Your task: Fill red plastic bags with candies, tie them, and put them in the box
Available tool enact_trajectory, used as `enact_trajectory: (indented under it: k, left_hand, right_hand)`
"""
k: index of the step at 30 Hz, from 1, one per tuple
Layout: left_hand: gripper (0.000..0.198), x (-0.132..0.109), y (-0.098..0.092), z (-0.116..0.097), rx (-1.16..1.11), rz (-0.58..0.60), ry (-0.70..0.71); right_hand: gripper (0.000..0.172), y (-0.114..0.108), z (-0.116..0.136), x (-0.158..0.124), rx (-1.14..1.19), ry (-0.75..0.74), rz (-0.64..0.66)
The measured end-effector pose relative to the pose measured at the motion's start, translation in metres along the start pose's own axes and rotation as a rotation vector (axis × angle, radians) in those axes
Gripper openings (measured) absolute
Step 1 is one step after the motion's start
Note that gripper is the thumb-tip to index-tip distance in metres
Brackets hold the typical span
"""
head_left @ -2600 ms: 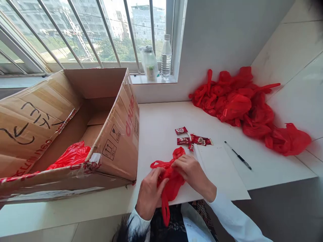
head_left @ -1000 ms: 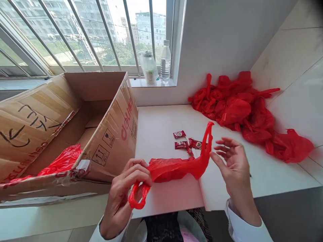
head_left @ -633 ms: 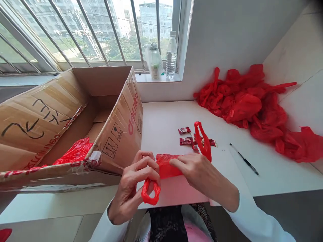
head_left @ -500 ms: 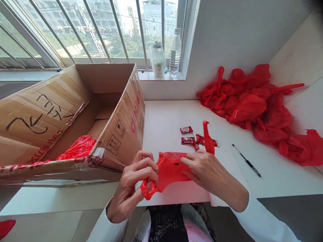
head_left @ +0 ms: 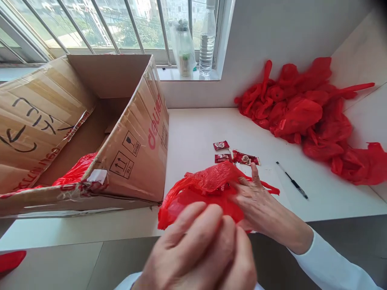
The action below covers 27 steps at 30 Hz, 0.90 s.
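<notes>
Red plastic bag [head_left: 208, 179]: it lies crumpled in the lower middle of the frame, partly hidden by the left hand [head_left: 202, 249]. That hand is nearest the camera, large and blurred at the bottom edge, its fingers curled; their tips are out of sight, so I cannot tell whether they grasp anything. Just beyond, the right hand [head_left: 261, 203] comes in from the lower right, released, thumb raised and apart, its blurred fingers at the right side of the bag. Whether they reach inside it I cannot tell. A strip of the same red plastic shows to the right of the thumb.

A red item [head_left: 10, 262], cut off by the frame, is in the lower left corner. Right of centre, a black pen [head_left: 292, 180] lies slantwise on the white surface [head_left: 193, 129]. Near the middle of the frame, small dark-red printed packets [head_left: 246, 158] lie close together, just behind the bag.

A large cardboard box [head_left: 139, 169] fills the left, with red plastic [head_left: 77, 169] inside. In the upper right, a heap of red bags [head_left: 302, 108] rests near the wall. At top centre, a water bottle [head_left: 207, 48] stands beside a translucent bag [head_left: 184, 52] on the windowsill [head_left: 165, 73], before the barred window [head_left: 145, 24].
</notes>
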<state>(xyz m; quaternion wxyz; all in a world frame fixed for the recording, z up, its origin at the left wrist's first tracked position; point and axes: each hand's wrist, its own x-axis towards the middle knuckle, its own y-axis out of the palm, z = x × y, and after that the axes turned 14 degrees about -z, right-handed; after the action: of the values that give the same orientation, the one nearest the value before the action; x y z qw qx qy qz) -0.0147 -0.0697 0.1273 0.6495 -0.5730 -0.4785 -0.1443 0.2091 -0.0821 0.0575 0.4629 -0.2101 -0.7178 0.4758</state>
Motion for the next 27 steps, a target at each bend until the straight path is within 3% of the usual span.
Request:
enact_trajectory:
  k: [2,5,7,11,13,15,16,18,21,24,27]
  left_hand:
    - [0.019,0.003,0.025,-0.008,-0.019,0.134,0.118]
    - [0.019,-0.004,0.062,0.008,0.145,0.521,-0.015]
    - [0.018,-0.016,0.074,0.028,0.243,0.568,-0.101]
    - [0.015,-0.045,0.064,0.059,0.369,0.642,-0.213]
    - [0.025,-0.052,0.055,0.061,0.363,0.703,-0.239]
    - [0.015,-0.050,0.051,0.058,0.319,0.766,-0.246]
    - [0.007,-0.047,0.052,0.055,0.306,0.781,-0.244]
    - [0.017,-0.038,0.058,0.050,0.320,0.755,-0.223]
    - [0.025,-0.029,0.075,0.044,0.331,0.617,-0.194]
    - [0.025,-0.032,0.092,0.045,0.323,0.541,-0.241]
    - [0.022,-0.044,0.097,0.050,0.331,0.580,-0.300]
  right_hand:
    - [0.021,0.001,0.000,0.000,0.016,-0.013,0.066]
    - [0.023,0.005,-0.007,-0.002,0.048,0.000,0.133]
    - [0.032,0.009,-0.015,-0.005,0.051,0.034,0.165]
    - [0.033,0.014,-0.035,-0.015,0.031,0.139,0.194]
    - [0.025,0.013,-0.042,-0.020,0.047,0.178,0.199]
    - [0.014,0.011,-0.047,-0.020,0.040,0.192,0.209]
    - [0.010,0.010,-0.047,-0.018,0.016,0.195,0.213]
    - [0.016,0.009,-0.043,-0.009,-0.049,0.204,0.225]
    - [0.029,0.016,-0.028,0.011,-0.076,0.186,0.231]
    - [0.022,0.038,-0.009,0.027,-0.055,0.147,0.195]
    - [0.014,0.065,0.000,0.028,-0.075,0.188,0.202]
